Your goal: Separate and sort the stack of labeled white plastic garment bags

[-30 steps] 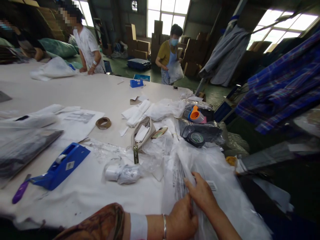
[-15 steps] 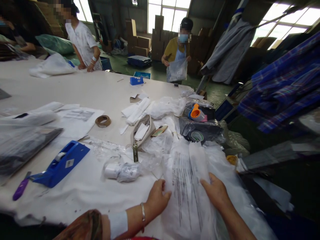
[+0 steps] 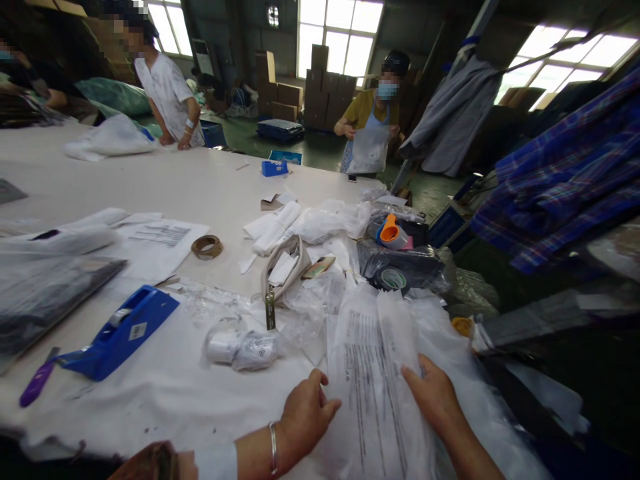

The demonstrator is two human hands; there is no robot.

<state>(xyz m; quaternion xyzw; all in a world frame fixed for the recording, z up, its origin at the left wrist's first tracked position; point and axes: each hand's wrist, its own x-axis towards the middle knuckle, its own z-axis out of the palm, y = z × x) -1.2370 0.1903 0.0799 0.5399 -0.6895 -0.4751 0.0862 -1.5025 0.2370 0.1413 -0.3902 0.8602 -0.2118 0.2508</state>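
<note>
A clear plastic bag (image 3: 373, 373) printed with black text lies flat at the near right of the white table (image 3: 200, 187). My left hand (image 3: 305, 417) rests at its left edge, fingers curled against the plastic. On the bag's right side my right hand (image 3: 435, 393) presses down with fingers spread. More clear bags (image 3: 465, 393) are piled under and to the right of it.
A blue tape dispenser (image 3: 117, 333) and a purple pen (image 3: 37, 383) lie at the near left. A rolled white bundle (image 3: 243, 348), a beige pouch (image 3: 285, 267), tape rolls (image 3: 393, 279) and a brown tape ring (image 3: 207, 247) sit mid-table. Two people stand at the far edge. Plaid garments (image 3: 565, 173) hang on the right.
My hands were close together pinching the bag's edge; they moved apart and spread the bag flat. The far person in yellow lifted a bag and shifted to the right.
</note>
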